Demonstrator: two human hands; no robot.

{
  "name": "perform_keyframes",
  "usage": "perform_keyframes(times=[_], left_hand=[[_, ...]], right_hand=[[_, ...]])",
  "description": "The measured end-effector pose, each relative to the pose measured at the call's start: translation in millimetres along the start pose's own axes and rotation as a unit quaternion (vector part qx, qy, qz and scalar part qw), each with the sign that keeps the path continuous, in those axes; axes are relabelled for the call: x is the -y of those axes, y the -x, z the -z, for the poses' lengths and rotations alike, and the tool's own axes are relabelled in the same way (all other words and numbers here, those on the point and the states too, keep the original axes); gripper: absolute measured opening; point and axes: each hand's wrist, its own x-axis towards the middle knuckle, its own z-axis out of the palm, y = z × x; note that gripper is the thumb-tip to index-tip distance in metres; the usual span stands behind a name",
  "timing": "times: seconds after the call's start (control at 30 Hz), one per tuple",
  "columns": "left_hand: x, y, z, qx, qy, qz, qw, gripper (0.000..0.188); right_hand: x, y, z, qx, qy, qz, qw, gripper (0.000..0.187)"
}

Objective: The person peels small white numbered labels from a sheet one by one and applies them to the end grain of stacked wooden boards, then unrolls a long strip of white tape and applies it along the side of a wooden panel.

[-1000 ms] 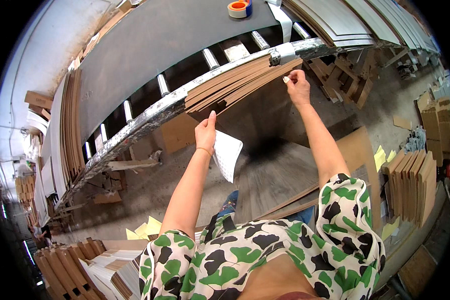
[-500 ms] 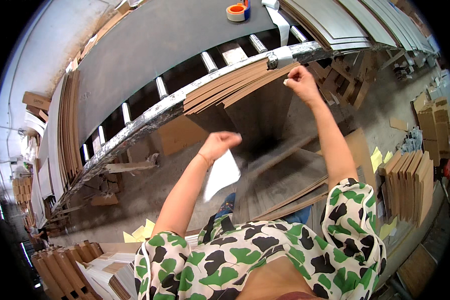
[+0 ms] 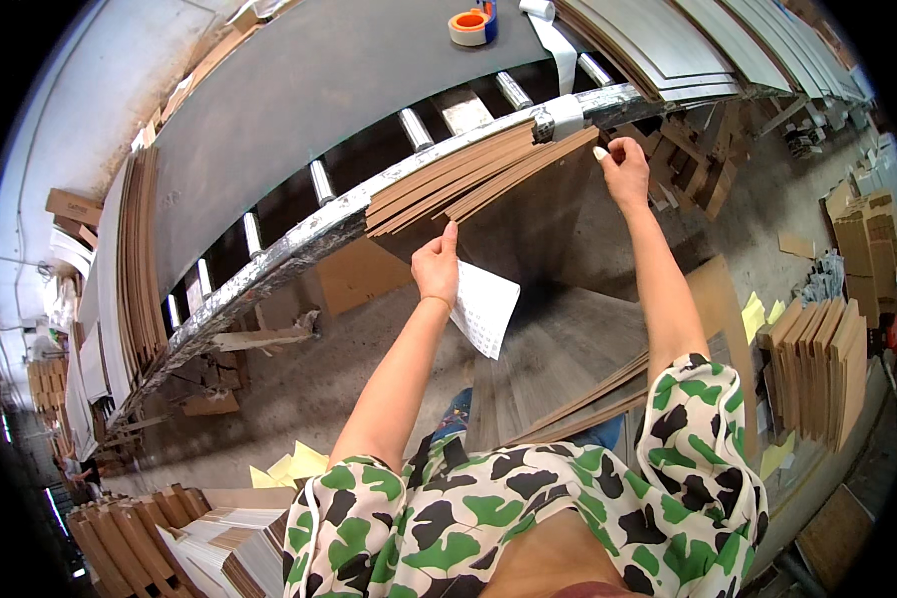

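My left hand [image 3: 435, 271] pinches a white sheet of paper [image 3: 486, 307] with rows of small print, which hangs down to its right. Its thumb points up at the lower left corner of a bundle of thin brown boards [image 3: 513, 177]. These boards lean upright against the roller frame, edges up, with the front ones fanned slightly apart. By the right end of the bundle is my right hand [image 3: 628, 174], fingers curled and thumb held apart from them. The thumb tip looks white. Whether it touches the boards I cannot tell.
Beyond the boards runs a roller frame [image 3: 299, 221] carrying a large dark grey sheet [image 3: 299, 90]. A tape roll [image 3: 470, 28] lies on that sheet. Grey panels [image 3: 658, 40] are stacked far right. Brown boards [image 3: 815, 369] stand at right, and more panels [image 3: 234, 548] lie at near left.
My left hand has moved up to the boards' left corner, swinging the paper rightward so its print shows. My right hand has shifted right, its thumb parting from the fingers.
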Motion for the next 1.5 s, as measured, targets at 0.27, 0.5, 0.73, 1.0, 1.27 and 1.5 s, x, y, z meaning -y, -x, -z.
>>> perform_keyframes(times=[0.27,0.5,0.73,1.0,1.27,1.5], left_hand=[[-30,45,13,0.155,0.087,0.098,0.979,0.037],[-35,53,69,0.065,0.087,-0.026,0.994,0.032],[-71,56,88,-0.105,0.212,-0.148,0.960,0.029],[-67,56,114,-0.156,0.251,-0.080,0.952,0.029],[-52,54,112,-0.144,0.259,-0.061,0.953,0.028],[-53,62,122,-0.004,0.277,-0.063,0.959,0.031]], right_hand=[[58,33,34,0.088,0.060,0.294,0.950,0.013],[126,62,87,0.472,0.286,0.072,0.831,0.031],[192,135,47,0.564,-0.265,-0.126,0.772,0.032],[207,162,28,0.619,-0.360,-0.188,0.673,0.044],[225,160,26,0.581,-0.391,-0.194,0.687,0.028],[214,164,16,0.497,-0.298,0.050,0.813,0.020]])
